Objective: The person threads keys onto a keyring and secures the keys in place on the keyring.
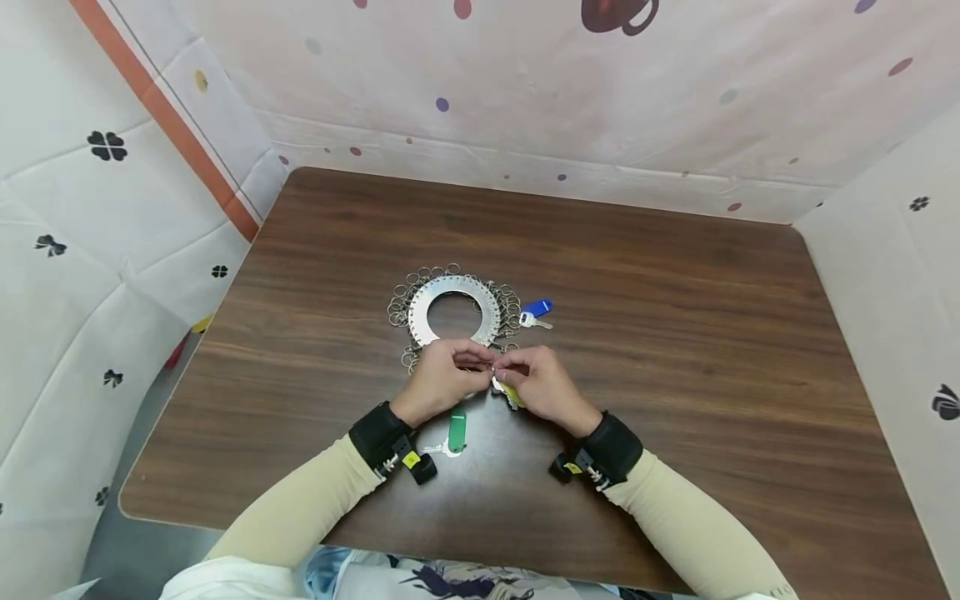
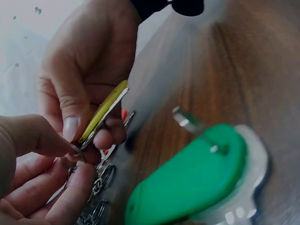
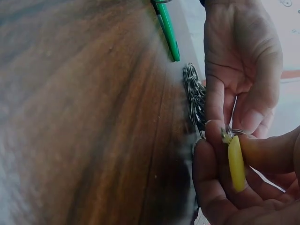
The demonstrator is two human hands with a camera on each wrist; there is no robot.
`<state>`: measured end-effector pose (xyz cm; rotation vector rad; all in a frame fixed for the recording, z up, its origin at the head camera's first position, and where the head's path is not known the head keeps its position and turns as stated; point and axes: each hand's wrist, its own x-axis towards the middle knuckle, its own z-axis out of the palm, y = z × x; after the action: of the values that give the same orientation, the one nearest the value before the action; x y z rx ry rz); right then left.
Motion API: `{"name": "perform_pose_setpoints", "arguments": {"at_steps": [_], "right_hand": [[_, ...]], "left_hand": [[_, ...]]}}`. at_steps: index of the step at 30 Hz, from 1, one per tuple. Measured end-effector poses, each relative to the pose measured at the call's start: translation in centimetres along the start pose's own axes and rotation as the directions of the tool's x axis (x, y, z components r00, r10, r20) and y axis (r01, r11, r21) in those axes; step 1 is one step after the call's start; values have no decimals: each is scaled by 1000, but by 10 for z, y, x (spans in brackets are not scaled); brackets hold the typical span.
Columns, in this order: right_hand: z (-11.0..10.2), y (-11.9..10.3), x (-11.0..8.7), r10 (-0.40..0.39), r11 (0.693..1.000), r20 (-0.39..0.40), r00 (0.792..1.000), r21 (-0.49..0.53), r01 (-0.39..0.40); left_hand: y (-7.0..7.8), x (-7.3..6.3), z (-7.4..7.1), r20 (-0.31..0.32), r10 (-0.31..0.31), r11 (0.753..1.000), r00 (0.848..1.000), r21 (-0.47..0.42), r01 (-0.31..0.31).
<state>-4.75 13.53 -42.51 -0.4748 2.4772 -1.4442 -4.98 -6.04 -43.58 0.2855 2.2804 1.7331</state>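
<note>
A silver ring-shaped key holder (image 1: 491,315) lies flat, with many small split rings around its edge. My left hand (image 1: 441,379) is at its near side and pinches a small metal ring (image 2: 76,151) between thumb and fingers. Opposite it, my right hand (image 1: 543,385) holds a yellow key tag (image 2: 105,110) with a silver key along it. Both hands' fingertips meet at the ring, which partly hides behind them. In the right wrist view the yellow tag (image 3: 236,164) sits between the right thumb and fingers.
A green key tag (image 1: 457,429) with its key lies on the brown table (image 1: 712,358), near the left wrist. Right of the holder lies a blue key tag (image 1: 537,307) with a key. Patterned white sheets (image 1: 487,92) surround the table at the back and sides.
</note>
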Motion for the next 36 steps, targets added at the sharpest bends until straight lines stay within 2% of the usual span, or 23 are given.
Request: {"name": "perform_pose_setpoints", "arguments": {"at_steps": [3,9,15,25,36], "right_hand": [[1,1,-1,-15,1000,-11,1000,-9,15],[2,2,-1,-2,1000,-13,1000,-9,2],[1,0,0,36,999,-46,998,-3,-37],[4,-1,1,33,999,-95,995,-25,-36],[5,-2,2,21,999,-116,993,-28,-25]], "left_hand": [[1,-3,3,-20,33,999,999,42,-32],[0,-4,4,-18,74,996,997,58,-73],[-2,-4,5,-3,89,995,996,46,-89],[0,-6,3,-8,78,993,997,86,-77],[-1,-6,2,-17,138,974,990,185,-133]]}}
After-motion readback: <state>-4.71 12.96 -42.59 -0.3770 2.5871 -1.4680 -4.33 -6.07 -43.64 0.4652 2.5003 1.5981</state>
